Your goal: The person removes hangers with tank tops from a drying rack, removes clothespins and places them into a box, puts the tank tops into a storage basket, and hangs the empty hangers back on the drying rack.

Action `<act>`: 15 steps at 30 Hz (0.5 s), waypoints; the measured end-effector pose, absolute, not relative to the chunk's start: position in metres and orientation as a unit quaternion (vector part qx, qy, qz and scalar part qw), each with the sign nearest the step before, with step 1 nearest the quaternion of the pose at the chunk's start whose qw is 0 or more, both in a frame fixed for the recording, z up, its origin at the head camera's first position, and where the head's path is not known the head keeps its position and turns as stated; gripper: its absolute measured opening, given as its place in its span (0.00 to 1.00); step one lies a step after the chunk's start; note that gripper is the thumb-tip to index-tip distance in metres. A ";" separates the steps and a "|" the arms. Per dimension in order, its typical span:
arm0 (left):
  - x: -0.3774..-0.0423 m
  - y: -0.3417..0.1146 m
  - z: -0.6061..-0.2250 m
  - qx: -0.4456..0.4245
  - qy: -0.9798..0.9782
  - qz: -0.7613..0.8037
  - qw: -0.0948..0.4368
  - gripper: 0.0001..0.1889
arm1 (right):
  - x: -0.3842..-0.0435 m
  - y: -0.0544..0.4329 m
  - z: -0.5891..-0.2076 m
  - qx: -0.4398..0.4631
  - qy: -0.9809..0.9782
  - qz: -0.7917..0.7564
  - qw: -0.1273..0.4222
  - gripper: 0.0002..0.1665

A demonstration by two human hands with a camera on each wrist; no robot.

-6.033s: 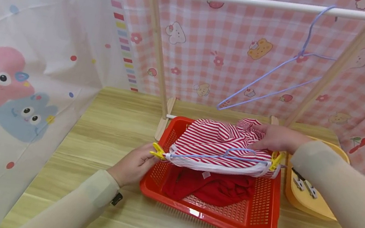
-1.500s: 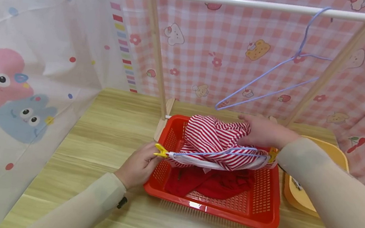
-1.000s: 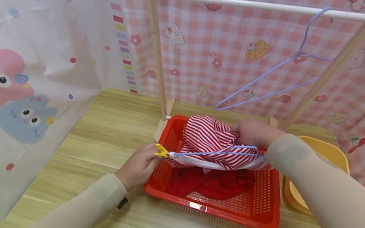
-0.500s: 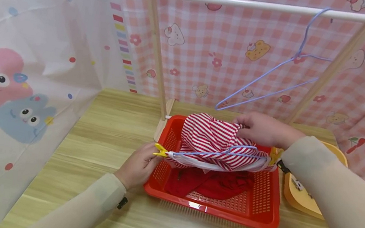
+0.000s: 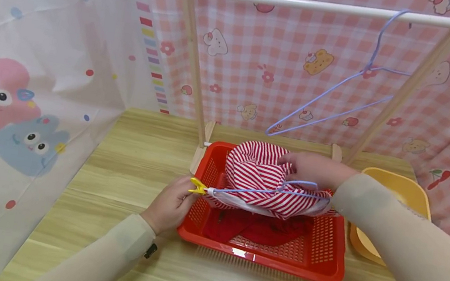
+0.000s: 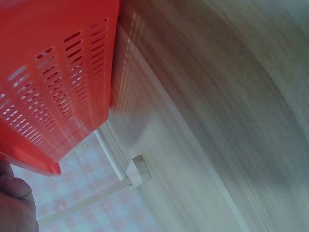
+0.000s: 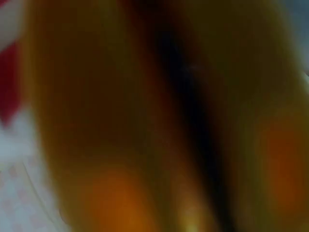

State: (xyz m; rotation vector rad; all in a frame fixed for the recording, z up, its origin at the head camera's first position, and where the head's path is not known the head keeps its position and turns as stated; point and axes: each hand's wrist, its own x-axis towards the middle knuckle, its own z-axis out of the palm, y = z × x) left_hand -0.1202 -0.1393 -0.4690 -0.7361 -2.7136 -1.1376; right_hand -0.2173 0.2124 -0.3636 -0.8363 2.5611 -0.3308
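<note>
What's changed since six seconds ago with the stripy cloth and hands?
The right hand has moved a bit left and touches the striped cloth, whose far part is now bunched further left. The near right corner of the red basket has shifted away from the person. Still the same: left hand by the yellow clip, blue hanger on the rack, red cloth in the basket.

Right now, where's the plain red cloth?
In the head view, the plain red cloth lies low, just right of centre, inside the red plastic basket, in front of the red-and-white striped cloth.

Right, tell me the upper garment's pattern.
The upper garment: red and white stripes, clearest in the head view.
</note>
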 end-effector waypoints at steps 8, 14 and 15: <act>-0.120 -0.139 -0.470 -0.237 -0.895 -0.373 0.056 0.08 | -0.224 0.205 -0.369 -0.290 0.928 -0.039 0.229 0.49; -0.120 -0.139 -0.470 -0.236 -0.895 -0.373 0.055 0.08 | -0.231 0.207 -0.373 -0.314 0.914 -0.031 0.255 0.41; -0.120 -0.138 -0.470 -0.235 -0.896 -0.374 0.055 0.08 | -0.231 0.208 -0.374 -0.313 0.913 -0.034 0.258 0.40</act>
